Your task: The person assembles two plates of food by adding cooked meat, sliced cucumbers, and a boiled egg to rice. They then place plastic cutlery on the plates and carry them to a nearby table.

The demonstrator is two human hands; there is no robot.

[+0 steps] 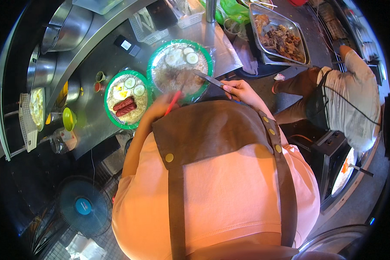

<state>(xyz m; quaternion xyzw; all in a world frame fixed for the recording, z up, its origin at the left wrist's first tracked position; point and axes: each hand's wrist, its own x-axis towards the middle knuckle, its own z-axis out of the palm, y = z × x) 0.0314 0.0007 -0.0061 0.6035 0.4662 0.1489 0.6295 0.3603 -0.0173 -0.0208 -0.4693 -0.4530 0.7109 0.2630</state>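
Observation:
Directly in front of me on the metal counter is a green-rimmed plate (210, 65) lined with clear plastic. It carries rice (162, 60), a fried egg, cucumber slices (192, 58) and a brownish piece of meat (182, 80). My right hand (240, 92) grips a knife (209, 79) with a dark handle, its blade reaching over the plate. My left hand (159, 107), at the near edge, is closed around a red-handled utensil (173, 102); its far end is blurred over the meat. Left of it, another green-rimmed plate (109, 113) holds rice, egg, cucumber and red sausages (125, 106).
Metal trays of cooked meat (284, 41) stand at the far right, beside a green plastic bag (229, 11). Another person (346, 91) bends at the right. White baskets (149, 28), a phone-like black object (126, 45), pots (71, 30) and a lime-green bowl (68, 118) lie around the counter.

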